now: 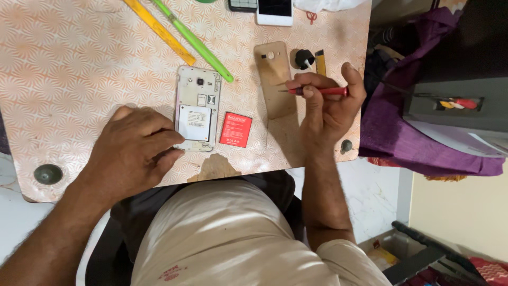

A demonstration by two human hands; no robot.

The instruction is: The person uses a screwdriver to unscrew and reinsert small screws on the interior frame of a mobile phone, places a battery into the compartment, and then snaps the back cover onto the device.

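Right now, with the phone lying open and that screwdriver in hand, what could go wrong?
The red screwdriver in the right hand has a sharp tip that might slip and scratch the opened phone, which the left hand steadies. The red battery lies loose near the table edge and could get knocked off.

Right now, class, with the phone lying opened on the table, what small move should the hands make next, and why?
Probably bring the red screwdriver in the right hand across to the opened phone. Its gold back cover and red battery already lie aside, the left hand steadies its lower edge, and the tip points that way.
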